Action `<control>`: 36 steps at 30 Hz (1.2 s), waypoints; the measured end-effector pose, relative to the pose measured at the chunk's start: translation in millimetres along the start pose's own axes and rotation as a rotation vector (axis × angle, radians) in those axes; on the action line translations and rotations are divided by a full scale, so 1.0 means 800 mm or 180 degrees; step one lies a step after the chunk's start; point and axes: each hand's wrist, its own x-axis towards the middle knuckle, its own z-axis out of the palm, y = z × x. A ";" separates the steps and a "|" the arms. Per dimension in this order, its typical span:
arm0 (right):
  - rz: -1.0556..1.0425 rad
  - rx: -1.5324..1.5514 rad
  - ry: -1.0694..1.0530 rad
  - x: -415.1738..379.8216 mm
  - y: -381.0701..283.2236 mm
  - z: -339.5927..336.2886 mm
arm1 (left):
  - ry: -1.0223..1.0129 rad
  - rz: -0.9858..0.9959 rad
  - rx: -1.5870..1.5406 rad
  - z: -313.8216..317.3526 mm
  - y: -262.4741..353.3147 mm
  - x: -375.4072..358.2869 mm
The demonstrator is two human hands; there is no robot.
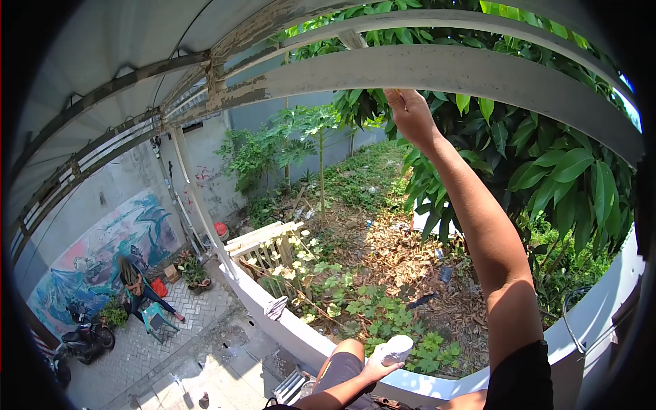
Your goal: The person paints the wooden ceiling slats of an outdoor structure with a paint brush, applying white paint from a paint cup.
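Far left, way down below on the grey brick paving, another person (140,287) sits on a small green plastic chair (156,318) in front of a blue painted wall mural (102,256), w/ a dark parked motorbike (85,339) just beside them.

Low centre: the left hand (378,364) is down near the bent knee, forearm coming up from the bottom edge, palm turned up-ish. Fingers wrapped snug round a small white crumpled object (397,348), poss. cloth or plastic, can't tell which. It sits over the curved white concrete ledge (301,335), w/ leafy ground plants behind.

Right of centre: the right arm is stretched almost straight up, elbow only slightly bent, wrist cocked forward. The right hand (408,113) is pressed up against the underside of the long grey weathered roof beam (478,72), fingertips pinched close together on sth thin and tan-ish at the beam's lower edge; too small to say what it is. Big green mango-type leaves (560,171) hang just behind and right of the forearm
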 end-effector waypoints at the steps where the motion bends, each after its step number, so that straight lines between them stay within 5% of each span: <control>1: -0.0261 -0.0215 0.0033 0.011 0.003 -0.004 | 0.0004 0.0002 0.0078 -0.001 0.003 0.001; 3: -0.0494 -0.0425 0.0088 0.017 0.012 -0.012 | -0.0010 -0.0043 0.0078 -0.003 0.007 0.000; 6: 0.0326 -0.0335 -0.0386 0.010 0.017 -0.014 | 0.0017 -0.0100 0.0027 -0.004 0.008 0.001; 9: 0.0380 0.0702 -0.0171 -0.018 0.007 -0.008 | 0.0011 -0.0044 -0.0202 -0.001 0.001 0.002; 13: -0.0062 -0.0040 -0.0132 0.004 0.013 -0.017 | -0.0116 -0.0114 -0.0102 -0.002 0.011 -0.002; 15: -0.1311 -0.0886 0.0339 0.021 0.021 -0.021 | -0.0164 -0.0124 -0.0152 -0.002 0.012 -0.002; 16: -0.1296 -0.0895 0.0369 0.018 0.016 -0.024 | -0.0119 -0.0082 -0.0050 -0.002 0.013 0.001; 18: 0.0075 -0.0450 -0.0079 0.005 0.007 -0.027 | -0.0068 -0.0025 0.0032 -0.005 0.012 0.000; 22: 0.0776 -0.0381 -0.0046 -0.057 0.026 -0.057 | 0.0028 0.0006 -0.0176 -0.002 0.007 0.000; 28: 0.2522 0.0614 -0.0088 -0.385 0.035 -0.138 | -0.0072 -0.0049 -0.0166 -0.009 0.015 -0.006; 36: 0.5095 0.0391 0.1547 -0.947 -0.117 -0.172 | -0.0242 -0.0037 -0.0055 0.002 0.027 -0.005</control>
